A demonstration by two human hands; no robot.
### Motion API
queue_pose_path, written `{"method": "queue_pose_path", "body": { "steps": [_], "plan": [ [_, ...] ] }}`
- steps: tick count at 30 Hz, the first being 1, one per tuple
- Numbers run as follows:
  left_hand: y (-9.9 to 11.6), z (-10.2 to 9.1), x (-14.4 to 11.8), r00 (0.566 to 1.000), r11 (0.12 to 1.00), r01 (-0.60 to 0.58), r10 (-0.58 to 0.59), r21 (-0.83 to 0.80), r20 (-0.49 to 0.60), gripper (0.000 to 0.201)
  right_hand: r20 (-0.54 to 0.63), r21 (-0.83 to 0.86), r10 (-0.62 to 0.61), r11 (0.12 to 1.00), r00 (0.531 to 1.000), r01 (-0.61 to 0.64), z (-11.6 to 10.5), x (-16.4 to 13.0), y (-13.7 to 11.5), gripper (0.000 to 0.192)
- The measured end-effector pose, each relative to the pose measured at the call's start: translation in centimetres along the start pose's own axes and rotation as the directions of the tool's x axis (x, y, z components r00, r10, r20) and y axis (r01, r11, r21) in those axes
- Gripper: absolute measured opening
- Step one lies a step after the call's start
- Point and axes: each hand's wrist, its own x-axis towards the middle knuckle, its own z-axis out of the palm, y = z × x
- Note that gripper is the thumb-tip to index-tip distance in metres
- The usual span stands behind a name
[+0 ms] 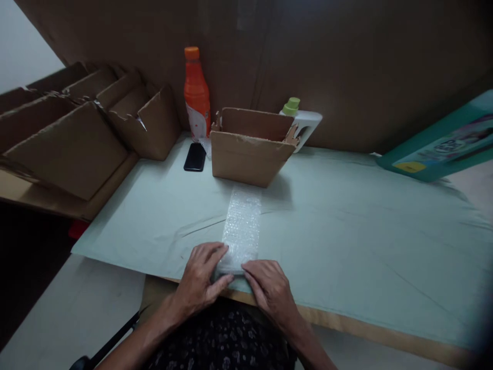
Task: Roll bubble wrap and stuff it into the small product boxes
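A strip of clear bubble wrap [242,223] lies lengthwise on the cloth-covered table, its near end folded or rolled over close to the front edge. My left hand [200,277] is closed on the left side of that near end, fingers on top and thumb at the front. At the right corner, my right hand [271,288] pinches the wrap between thumb and fingers. Whether anything lies inside the fold I cannot tell. The strip's far end reaches the foot of an open cardboard box [250,159].
Behind the box stand an orange bottle [197,97] and a white bottle with a green cap [304,126]. A black phone [194,157] lies left of the box. Cardboard compartments [73,144] occupy the left side. A large teal container [442,141] leans at the right.
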Motion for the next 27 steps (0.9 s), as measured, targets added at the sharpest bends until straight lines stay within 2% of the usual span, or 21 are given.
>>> {"method": "queue_pose_path", "body": {
  "steps": [2,4,6,8,10,12,14,16,18,20,23,25,27],
  "plan": [
    [0.1,-0.3,-0.4,0.999,0.999,-0.003,0.006,-0.051,0.05,0.038,0.038,0.088,0.077,0.993,0.996,-0.08,0.1,0.2,0.1,0.021],
    [0.0,0.0,-0.1,0.997,0.998,0.062,-0.06,-0.025,0.056,0.034,0.013,0.093,0.137,0.986,0.99,-0.138,0.1,0.4,0.3,0.021],
    [-0.4,0.8,0.7,0.991,0.991,0.125,-0.127,0.046,0.042,0.032,-0.093,0.011,0.125,0.992,0.988,-0.124,-0.2,0.4,0.4,0.021],
    [-0.7,1.4,1.6,0.987,0.981,0.153,-0.156,0.116,0.024,0.033,-0.147,-0.101,0.047,0.993,0.988,-0.062,-0.4,0.3,0.4,0.021],
    [-0.7,1.7,2.0,0.99,0.98,0.144,-0.143,0.138,-0.018,0.033,-0.084,-0.168,-0.021,0.986,0.996,0.007,-0.6,0.2,0.5,0.022],
    [-0.6,1.3,1.7,0.996,0.991,0.082,-0.079,0.106,-0.038,0.033,-0.017,-0.175,-0.051,0.983,0.999,0.047,-0.7,0.1,0.6,0.022],
    [-0.3,0.7,1.0,1.0,0.999,-0.013,0.013,0.043,0.005,0.034,-0.005,-0.112,-0.04,0.993,0.999,0.039,-0.6,0.0,0.7,0.021],
    [-0.1,0.1,0.5,0.995,0.998,-0.058,0.059,-0.024,0.079,0.035,0.018,-0.019,0.011,1.0,1.0,-0.011,-0.6,-0.1,0.9,0.02],
    [0.0,0.0,0.5,0.991,0.998,-0.021,0.028,-0.058,0.128,0.034,0.047,0.018,0.07,0.997,0.996,-0.071,-0.8,-0.2,1.0,0.021],
    [-0.2,0.3,1.3,0.987,0.998,0.063,-0.058,-0.027,0.151,0.033,0.013,-0.042,0.1,0.994,0.995,-0.1,-1.0,-0.2,1.0,0.024],
    [-0.6,1.0,2.7,0.98,0.986,0.153,-0.161,0.071,0.117,0.035,-0.013,-0.155,0.048,0.987,0.999,-0.05,-1.2,0.0,1.1,0.031],
    [-0.8,1.1,3.0,0.987,0.989,0.137,-0.141,0.059,0.071,0.038,0.041,-0.176,0.004,0.984,0.999,0.004,-1.2,0.2,1.1,0.03],
    [-0.9,0.9,2.6,0.996,0.998,0.062,-0.061,-0.014,0.064,0.045,0.049,-0.146,-0.001,0.989,0.999,0.008,-1.1,0.3,1.2,0.025]
  ]
}}
